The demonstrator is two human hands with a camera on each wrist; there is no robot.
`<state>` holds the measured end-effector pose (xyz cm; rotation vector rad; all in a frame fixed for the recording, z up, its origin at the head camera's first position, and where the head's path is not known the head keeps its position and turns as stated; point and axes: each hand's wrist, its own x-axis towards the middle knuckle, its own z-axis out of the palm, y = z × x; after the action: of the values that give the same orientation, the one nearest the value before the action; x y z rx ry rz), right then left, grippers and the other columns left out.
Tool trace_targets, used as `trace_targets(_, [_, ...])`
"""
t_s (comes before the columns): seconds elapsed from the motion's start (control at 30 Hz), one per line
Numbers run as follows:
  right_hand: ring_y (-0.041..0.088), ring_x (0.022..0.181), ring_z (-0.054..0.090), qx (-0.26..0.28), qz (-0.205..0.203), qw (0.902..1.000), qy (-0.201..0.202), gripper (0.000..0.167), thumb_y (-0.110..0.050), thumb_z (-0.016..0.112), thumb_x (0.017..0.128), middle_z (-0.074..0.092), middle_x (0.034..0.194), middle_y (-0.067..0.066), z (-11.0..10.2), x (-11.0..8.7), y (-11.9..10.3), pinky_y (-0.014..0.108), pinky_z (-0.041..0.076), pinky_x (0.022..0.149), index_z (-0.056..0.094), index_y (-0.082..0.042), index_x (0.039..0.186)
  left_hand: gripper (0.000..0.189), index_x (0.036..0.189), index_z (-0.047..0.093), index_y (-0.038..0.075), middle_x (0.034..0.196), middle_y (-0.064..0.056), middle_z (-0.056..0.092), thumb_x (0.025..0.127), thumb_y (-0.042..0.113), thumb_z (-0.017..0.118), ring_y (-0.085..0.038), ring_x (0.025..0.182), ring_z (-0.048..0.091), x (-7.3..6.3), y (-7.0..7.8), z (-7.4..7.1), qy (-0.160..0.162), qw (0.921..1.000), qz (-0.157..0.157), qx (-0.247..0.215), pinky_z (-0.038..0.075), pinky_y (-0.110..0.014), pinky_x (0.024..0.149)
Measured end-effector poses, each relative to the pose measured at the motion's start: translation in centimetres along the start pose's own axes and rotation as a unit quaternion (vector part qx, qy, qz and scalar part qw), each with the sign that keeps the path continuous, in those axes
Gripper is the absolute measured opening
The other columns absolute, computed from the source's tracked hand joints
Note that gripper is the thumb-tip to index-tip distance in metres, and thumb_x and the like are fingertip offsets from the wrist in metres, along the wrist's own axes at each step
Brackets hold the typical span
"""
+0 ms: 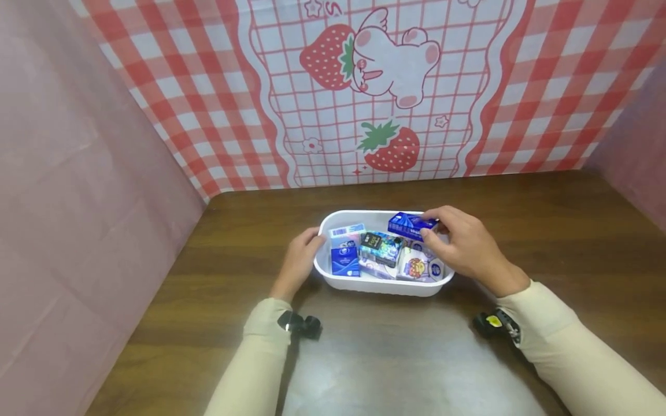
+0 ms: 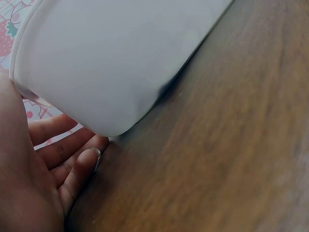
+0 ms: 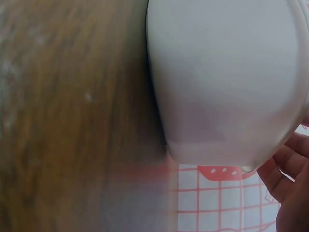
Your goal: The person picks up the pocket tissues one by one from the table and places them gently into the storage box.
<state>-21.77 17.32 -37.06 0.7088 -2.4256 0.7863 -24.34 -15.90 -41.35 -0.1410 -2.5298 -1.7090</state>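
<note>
A white oval plastic tub (image 1: 385, 287) sits on the table, holding several small tissue packs. My left hand (image 1: 299, 257) grips its left end, thumb over the rim and fingers along the outer wall, as the left wrist view also shows. With thumb and fingers my right hand (image 1: 465, 245) pinches a dark blue tissue pack (image 1: 407, 224), tilted over other packs at the tub's back right. Also inside are a blue pack (image 1: 345, 263), a pale pink-and-blue pack (image 1: 347, 232), a colourful pack with a black label (image 1: 382, 248) and a white cartoon pack (image 1: 420, 267).
The tub stands mid-table on a brown wood-grain tabletop (image 1: 218, 323). Behind the far edge hangs a red-and-white checked cloth (image 1: 208, 86) with strawberries, and a pink curtain (image 1: 78, 202) hangs at the left. Each wrist carries a small black camera.
</note>
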Motion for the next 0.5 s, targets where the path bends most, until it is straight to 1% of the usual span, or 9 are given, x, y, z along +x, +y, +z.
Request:
trace_targets(0.17, [0.017,0.091,0.061,-0.003,0.004,0.9998,-0.02,0.03,-0.021,0.071,0.089,0.069,0.111,0.004,0.01,0.14,-0.26,0.043,0.057,0.079,0.068,-0.008,0.116,0.037,0.127,0.067,0.008,0.122,-0.01,0.067,0.1,0.031,0.056,-0.027,0.113,0.061,-0.12,-0.1,-0.19,0.003,1.0,-0.008,0.001,0.047,-0.047,0.101])
trace_targets(0.23, [0.019,0.093,0.063,-0.006,0.002,0.9997,-0.023,0.03,-0.021,0.072,0.089,0.069,0.112,0.005,-0.05,0.15,-0.27,0.045,0.057,0.082,0.069,-0.008,0.116,0.038,0.128,0.067,0.009,0.122,-0.01,0.067,0.1,0.032,0.056,-0.026,0.114,0.061,-0.06,-0.12,-0.16,0.0,1.0,-0.008,0.003,0.047,-0.047,0.101])
trace_targets(0.37, [0.024,0.103,0.066,-0.01,0.004,0.9994,-0.033,0.032,-0.023,0.072,0.089,0.07,0.114,0.006,-0.18,0.22,-0.16,0.049,0.056,0.088,0.069,-0.008,0.116,0.038,0.128,0.067,0.008,0.122,-0.01,0.067,0.1,0.032,0.056,-0.026,0.113,0.061,0.07,-0.06,-0.04,-0.001,1.0,-0.004,0.001,0.048,-0.047,0.1])
trace_targets(0.5, [0.027,0.107,0.066,-0.007,0.009,0.999,-0.043,0.033,-0.024,0.072,0.089,0.07,0.115,0.007,-0.22,0.13,-0.07,0.051,0.055,0.09,0.068,-0.008,0.117,0.038,0.127,0.067,0.008,0.122,-0.011,0.067,0.1,0.032,0.056,-0.027,0.114,0.061,0.11,-0.08,0.09,0.001,1.0,-0.007,0.002,0.047,-0.047,0.101])
